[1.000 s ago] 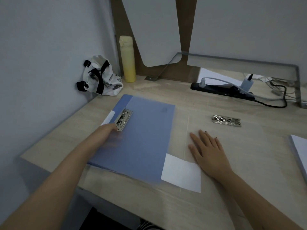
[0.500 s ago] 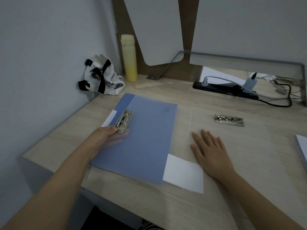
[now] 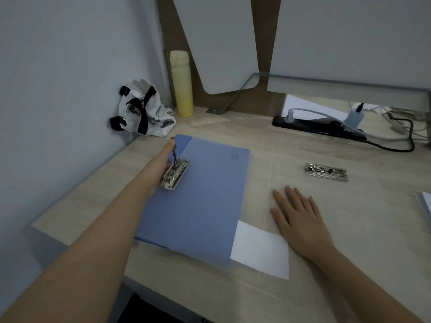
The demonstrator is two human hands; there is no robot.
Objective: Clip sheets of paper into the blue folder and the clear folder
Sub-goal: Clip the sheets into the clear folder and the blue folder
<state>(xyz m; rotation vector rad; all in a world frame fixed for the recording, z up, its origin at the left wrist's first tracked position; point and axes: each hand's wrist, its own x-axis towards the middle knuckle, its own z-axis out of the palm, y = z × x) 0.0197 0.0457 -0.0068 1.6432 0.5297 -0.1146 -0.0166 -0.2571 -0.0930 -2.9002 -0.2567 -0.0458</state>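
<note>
left hand (image 3: 161,167) pinches the raised clip lever (image 3: 174,153) on the blue folder (image 3: 205,201); right hand (image 3: 300,216) lies flat, fingers apart; folder's embossed mark (image 3: 234,156) unreadable.

A tall yellow bottle (image 3: 181,85) is standing at the back of the wooden desk (image 3: 233,127). A white bag with black straps (image 3: 142,110) is lying beside it. A black power strip (image 3: 317,127) is lying farther right, with a white charger (image 3: 355,116) sticking in it.
</note>
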